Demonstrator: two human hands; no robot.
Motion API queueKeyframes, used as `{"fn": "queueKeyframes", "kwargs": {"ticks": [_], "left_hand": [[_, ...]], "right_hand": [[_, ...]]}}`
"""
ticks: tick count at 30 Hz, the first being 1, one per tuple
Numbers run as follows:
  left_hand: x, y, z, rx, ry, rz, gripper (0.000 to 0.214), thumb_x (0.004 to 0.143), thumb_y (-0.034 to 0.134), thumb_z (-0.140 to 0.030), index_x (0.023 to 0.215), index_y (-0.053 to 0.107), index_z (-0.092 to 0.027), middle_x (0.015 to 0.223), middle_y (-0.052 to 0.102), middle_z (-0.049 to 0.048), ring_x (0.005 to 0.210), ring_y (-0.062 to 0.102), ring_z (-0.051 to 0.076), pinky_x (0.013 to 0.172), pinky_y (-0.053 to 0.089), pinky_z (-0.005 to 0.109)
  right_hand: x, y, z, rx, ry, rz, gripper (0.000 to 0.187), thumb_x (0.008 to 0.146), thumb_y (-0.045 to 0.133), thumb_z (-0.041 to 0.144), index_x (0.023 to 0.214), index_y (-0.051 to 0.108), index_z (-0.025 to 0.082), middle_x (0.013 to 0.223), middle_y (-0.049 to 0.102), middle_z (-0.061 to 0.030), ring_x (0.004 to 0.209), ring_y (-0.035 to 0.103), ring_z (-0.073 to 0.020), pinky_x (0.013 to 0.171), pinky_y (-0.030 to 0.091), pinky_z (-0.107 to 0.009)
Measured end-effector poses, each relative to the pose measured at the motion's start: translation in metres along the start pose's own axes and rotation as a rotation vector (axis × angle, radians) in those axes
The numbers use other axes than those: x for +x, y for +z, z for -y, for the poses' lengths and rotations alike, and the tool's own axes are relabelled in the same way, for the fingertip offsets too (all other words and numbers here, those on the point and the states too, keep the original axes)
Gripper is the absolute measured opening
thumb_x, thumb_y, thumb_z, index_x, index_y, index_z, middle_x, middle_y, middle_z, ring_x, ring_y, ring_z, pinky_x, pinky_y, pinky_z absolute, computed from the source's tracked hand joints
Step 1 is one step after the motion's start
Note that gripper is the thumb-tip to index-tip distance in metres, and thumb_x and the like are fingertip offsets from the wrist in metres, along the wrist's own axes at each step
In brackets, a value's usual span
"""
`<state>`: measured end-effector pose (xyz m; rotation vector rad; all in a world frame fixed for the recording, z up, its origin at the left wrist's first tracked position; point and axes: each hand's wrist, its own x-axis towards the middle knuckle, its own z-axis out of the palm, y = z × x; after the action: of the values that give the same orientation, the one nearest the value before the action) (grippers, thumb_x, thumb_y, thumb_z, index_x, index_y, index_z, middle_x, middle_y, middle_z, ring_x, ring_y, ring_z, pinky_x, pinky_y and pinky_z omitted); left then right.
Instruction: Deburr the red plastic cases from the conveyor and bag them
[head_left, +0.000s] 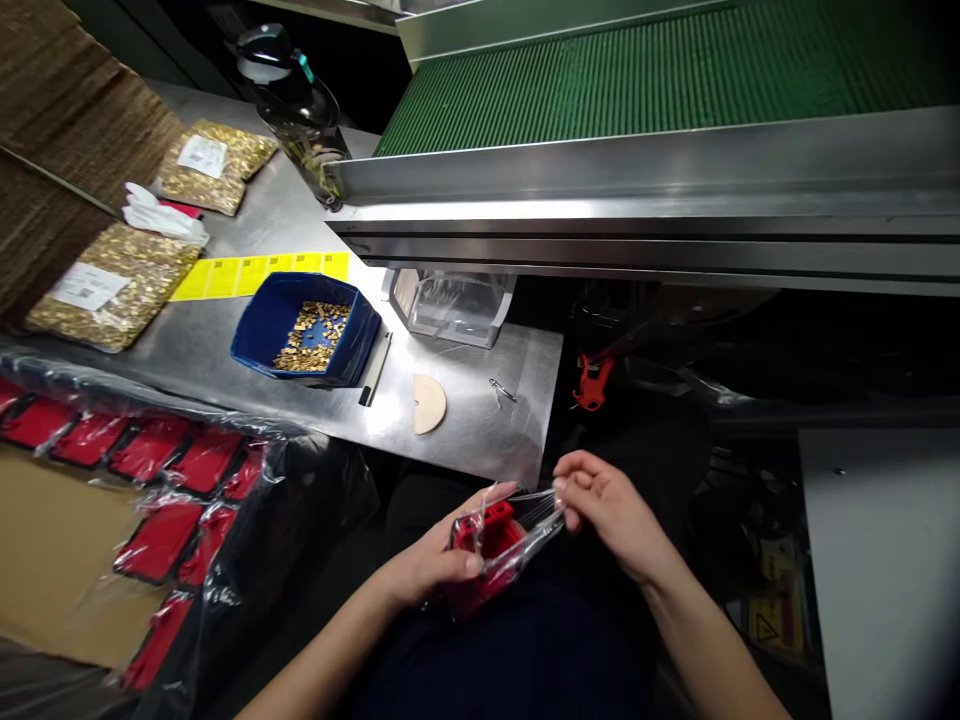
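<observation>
Over my lap, my left hand (435,556) is closed around a small red plastic part (491,535) that sits inside a clear plastic bag (525,535). My right hand (604,505) pinches the bag's upper right edge with its fingertips. On the steel table above stands a blue bin (259,335) holding several small brass pieces (313,337).
Bagged red parts (161,455) lie in a row on the left, over cardboard. Sealed bags of brass pieces (112,285) and yellow labels (259,272) sit on the table (480,425). A green conveyor (637,75) runs along the back, with a clear container (454,305) beneath its edge.
</observation>
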<state>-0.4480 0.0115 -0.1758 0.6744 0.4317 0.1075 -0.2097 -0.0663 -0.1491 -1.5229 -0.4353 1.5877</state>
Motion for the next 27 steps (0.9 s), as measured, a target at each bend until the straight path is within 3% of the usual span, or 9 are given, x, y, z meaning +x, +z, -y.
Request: {"fn": "queueKeyframes", "kwargs": {"ticks": [3,7,9,10,13,15,18,22,27], "left_hand": [[0.001,-0.005,0.008,-0.200,-0.047,-0.050,0.079,0.077,0.075,-0.045,0.147,0.050,-0.019,0.132,0.068,0.0183,0.118,0.066,0.035,0.106,0.045,0.051],[0.004,-0.010,0.014,-0.337,-0.082,-0.126,0.060,0.082,0.068,-0.045,0.134,0.063,-0.015,0.124,0.072,0.0171,0.111,0.070,0.032,0.101,0.049,0.044],[0.006,-0.013,0.015,-0.353,-0.124,-0.118,0.055,0.086,0.066,-0.049,0.129,0.067,-0.015,0.120,0.074,0.0159,0.109,0.071,0.031,0.101,0.049,0.043],[0.007,-0.015,0.015,-0.355,-0.148,-0.114,0.054,0.088,0.065,-0.053,0.125,0.069,-0.015,0.116,0.075,0.0152,0.107,0.071,0.031,0.101,0.049,0.042],[0.011,-0.019,0.016,-0.324,-0.208,-0.122,0.063,0.085,0.065,-0.072,0.112,0.075,-0.015,0.109,0.077,0.0134,0.103,0.072,0.029,0.098,0.050,0.039],[0.013,-0.021,0.016,-0.290,-0.230,-0.127,0.069,0.079,0.069,-0.076,0.109,0.075,-0.014,0.110,0.077,0.0140,0.101,0.071,0.028,0.094,0.052,0.038],[0.017,-0.023,0.017,-0.286,-0.226,-0.142,0.064,0.077,0.076,-0.070,0.105,0.074,-0.013,0.106,0.076,0.0136,0.095,0.071,0.026,0.089,0.052,0.036],[0.022,-0.023,0.016,-0.347,-0.243,-0.194,0.039,0.085,0.078,-0.051,0.101,0.073,-0.016,0.095,0.076,0.0068,0.086,0.071,0.019,0.086,0.053,0.030],[0.024,-0.022,0.014,-0.393,-0.304,-0.208,0.048,0.083,0.078,-0.054,0.109,0.072,-0.014,0.100,0.076,0.0089,0.091,0.071,0.022,0.089,0.053,0.033]], "right_hand": [[-0.002,-0.010,0.007,0.091,-0.106,-0.122,0.033,0.093,0.068,0.046,0.115,0.060,0.023,0.103,0.070,-0.0052,0.086,0.070,-0.0166,0.079,0.057,-0.029],[-0.010,-0.007,0.014,-0.336,-0.238,0.110,0.068,0.085,0.077,0.041,0.146,0.047,0.034,0.151,0.050,-0.0081,0.136,0.052,-0.0262,0.110,0.046,-0.040],[-0.010,0.001,0.016,-0.596,-0.220,0.206,0.082,0.078,0.083,0.036,0.151,0.045,0.039,0.149,0.052,-0.0049,0.128,0.058,-0.0257,0.107,0.048,-0.039],[-0.008,0.005,0.017,-0.680,-0.205,0.217,0.075,0.078,0.082,0.035,0.146,0.051,0.038,0.140,0.059,-0.0036,0.117,0.064,-0.0237,0.100,0.051,-0.036],[0.002,0.016,0.019,-0.728,-0.224,0.132,0.017,0.089,0.069,0.034,0.102,0.076,0.026,0.096,0.072,-0.0010,0.082,0.067,-0.0176,0.077,0.053,-0.029],[0.008,0.024,0.016,-0.557,-0.214,0.077,0.022,0.092,0.065,0.037,0.081,0.073,0.020,0.077,0.069,-0.0008,0.070,0.064,-0.0157,0.067,0.050,-0.027],[0.015,0.041,0.006,-0.066,-0.023,0.068,0.031,0.090,0.069,0.048,0.083,0.068,0.018,0.064,0.064,0.0020,0.056,0.059,-0.0114,0.059,0.050,-0.023],[0.016,0.055,-0.005,0.186,0.059,0.090,0.029,0.088,0.072,0.043,0.103,0.064,0.020,0.090,0.070,-0.0018,0.077,0.069,-0.0128,0.075,0.058,-0.026],[0.010,0.027,0.012,-0.409,-0.324,0.101,0.044,0.091,0.067,0.025,0.133,0.060,0.034,0.144,0.053,-0.0065,0.130,0.057,-0.0237,0.104,0.052,-0.038]]}}
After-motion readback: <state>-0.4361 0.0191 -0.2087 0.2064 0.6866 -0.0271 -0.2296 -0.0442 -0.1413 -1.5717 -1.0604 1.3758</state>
